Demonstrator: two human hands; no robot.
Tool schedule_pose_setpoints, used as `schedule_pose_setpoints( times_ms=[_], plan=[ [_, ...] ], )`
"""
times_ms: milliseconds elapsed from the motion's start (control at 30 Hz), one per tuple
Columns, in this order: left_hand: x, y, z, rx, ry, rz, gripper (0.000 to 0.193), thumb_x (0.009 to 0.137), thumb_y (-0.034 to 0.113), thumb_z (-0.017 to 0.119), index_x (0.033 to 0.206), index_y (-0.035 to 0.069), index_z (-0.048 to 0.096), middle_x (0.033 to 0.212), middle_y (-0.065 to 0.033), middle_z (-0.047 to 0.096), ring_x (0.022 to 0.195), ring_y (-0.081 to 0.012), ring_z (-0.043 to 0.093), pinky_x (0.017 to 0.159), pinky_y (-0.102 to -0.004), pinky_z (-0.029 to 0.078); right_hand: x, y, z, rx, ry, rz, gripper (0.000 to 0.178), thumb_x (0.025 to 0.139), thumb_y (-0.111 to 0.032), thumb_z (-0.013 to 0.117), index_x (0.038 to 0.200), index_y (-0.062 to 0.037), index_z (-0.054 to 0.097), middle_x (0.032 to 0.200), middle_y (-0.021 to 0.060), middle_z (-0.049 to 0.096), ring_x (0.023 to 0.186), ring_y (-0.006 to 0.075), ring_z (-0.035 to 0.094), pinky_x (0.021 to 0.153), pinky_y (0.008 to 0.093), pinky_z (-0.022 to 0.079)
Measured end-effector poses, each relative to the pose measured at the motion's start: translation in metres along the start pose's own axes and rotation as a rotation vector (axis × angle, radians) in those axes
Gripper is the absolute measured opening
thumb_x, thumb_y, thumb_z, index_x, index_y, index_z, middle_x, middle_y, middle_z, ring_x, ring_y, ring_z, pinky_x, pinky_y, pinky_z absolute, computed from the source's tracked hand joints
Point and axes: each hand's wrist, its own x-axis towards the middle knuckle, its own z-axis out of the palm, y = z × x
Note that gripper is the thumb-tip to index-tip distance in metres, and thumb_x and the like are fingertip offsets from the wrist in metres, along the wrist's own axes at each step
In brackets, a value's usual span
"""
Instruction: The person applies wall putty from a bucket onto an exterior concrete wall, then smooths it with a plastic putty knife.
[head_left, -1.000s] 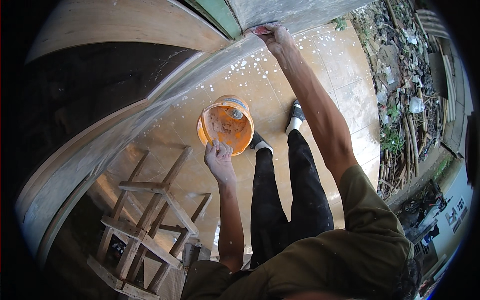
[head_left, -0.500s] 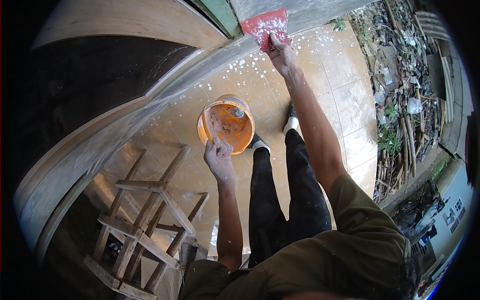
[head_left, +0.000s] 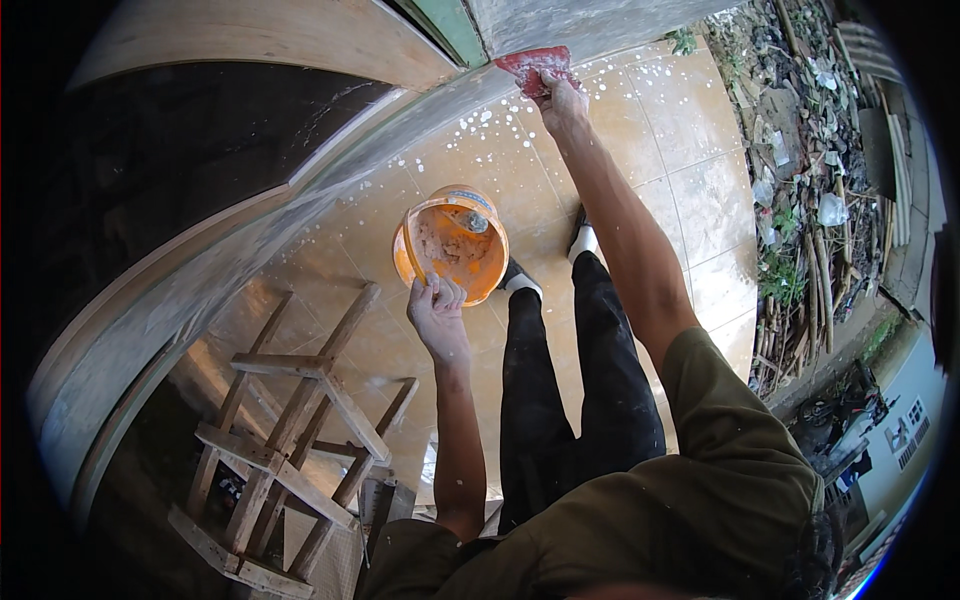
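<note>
My left hand (head_left: 438,312) grips the near rim and handle of an orange bucket (head_left: 492,268), holding it tilted so its opening faces me. Inside lies a pale, lumpy plaster-like paste (head_left: 455,248), and a tool with a rounded grey end (head_left: 474,222) rests against the far inner side. Stretched out at the far end, my right hand (head_left: 563,108) is closed around a red flat scraper (head_left: 533,66) smeared with white. The scraper is at the grey wall (head_left: 600,32), beside the green frame; whether its edge touches the wall is hard to tell.
A wooden trestle (head_left: 300,420) stands at the lower left. White splatters dot the tan tiled floor (head_left: 540,160). Along the left runs a wall with a dark opening (head_left: 200,170). Right of the tiles lies ground strewn with sticks and litter (head_left: 800,200).
The red scraper has tipped, so its face looks shorter, and my right hand has shifted slightly. My left hand and the bucket have barely moved.
</note>
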Motion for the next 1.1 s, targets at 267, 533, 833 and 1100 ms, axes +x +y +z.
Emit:
schedule_pose_setpoints(
  times_ms=[267, 533, 833, 1100],
  plan=[
    [0.002, -0.002, 0.001, -0.003, 0.017, -0.015, 0.011, 0.086, 0.016, 0.034, 0.076, 0.012, 0.036, 0.058, 0.0040, 0.023, 0.055, -0.0093, 0.023, 0.056, -0.0247, 0.023, 0.009, -0.018, 0.019, 0.044, -0.020, 0.086, 0.018, 0.087, 0.001, 0.046, 0.105, 0.0042, 0.048, 0.102, 0.0157, 0.056, 0.088, 0.0274, 0.059, 0.082, 0.0414, 0.053],
    [0.004, -0.003, 0.000, 0.047, 0.009, -0.002, 0.011, 0.085, 0.018, 0.036, 0.076, 0.012, 0.036, 0.059, 0.0038, 0.022, 0.056, -0.0095, 0.023, 0.055, -0.0244, 0.023, -0.038, -0.041, 0.042, 0.298, -0.184, 0.187, 0.019, 0.089, 0.000, 0.043, 0.108, 0.0032, 0.047, 0.101, 0.0143, 0.055, 0.091, 0.0244, 0.057, 0.085, 0.0371, 0.051],
    [-0.001, -0.002, 0.005, 0.032, 0.015, -0.004, 0.011, 0.085, 0.018, 0.036, 0.076, 0.011, 0.036, 0.059, 0.0035, 0.023, 0.056, -0.0098, 0.023, 0.056, -0.0249, 0.023, -0.068, -0.036, 0.024, 0.172, -0.313, 0.053, 0.024, 0.087, -0.002, 0.048, 0.110, 0.0048, 0.047, 0.107, 0.0150, 0.055, 0.098, 0.0265, 0.056, 0.092, 0.0423, 0.047],
    [0.000, -0.003, 0.020, 0.027, 0.057, -0.009, 0.017, 0.086, 0.011, 0.036, 0.069, 0.010, 0.034, 0.058, 0.0035, 0.023, 0.055, -0.0087, 0.023, 0.054, -0.0246, 0.023, -0.004, 0.005, 0.012, -0.047, 0.102, -0.094, 0.020, 0.080, 0.004, 0.057, 0.099, 0.0036, 0.050, 0.086, 0.0127, 0.059, 0.063, 0.0213, 0.061, 0.046, 0.0335, 0.052]
  ],
)
